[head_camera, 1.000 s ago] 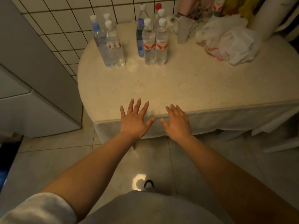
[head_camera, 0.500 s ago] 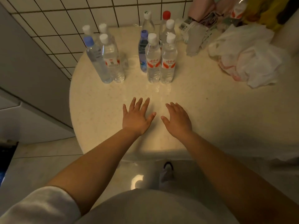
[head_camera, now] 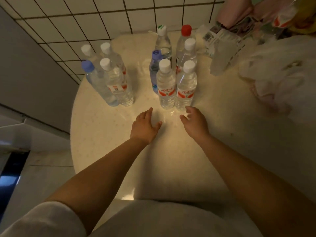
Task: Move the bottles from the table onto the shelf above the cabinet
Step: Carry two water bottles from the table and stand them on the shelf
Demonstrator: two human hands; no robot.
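Observation:
Several clear water bottles stand upright on a round cream table [head_camera: 106, 134] against the tiled wall. A left cluster has a blue-capped bottle [head_camera: 99, 82] and a white-capped one [head_camera: 118, 84]. In the middle cluster two white-capped bottles with red labels stand in front, one on the left [head_camera: 166, 86] and one on the right [head_camera: 186, 87]; behind them are a purple-capped [head_camera: 154, 69], a red-capped [head_camera: 185, 36] and a green-marked bottle [head_camera: 162, 41]. My left hand [head_camera: 144, 127] and my right hand [head_camera: 195, 122] hover open just short of the two front bottles, touching nothing.
Crumpled white plastic bags [head_camera: 277, 74] and a clear wrapped pack [head_camera: 222, 55] fill the table's right and back right. A grey cabinet side [head_camera: 34, 74] stands to the left of the table. Tiled floor [head_camera: 42, 177] shows below left.
Both hands have moved forward over the table, from mid-table to just in front of the two red-labelled bottles, and the fingers have curled a little. The view has come closer to the table.

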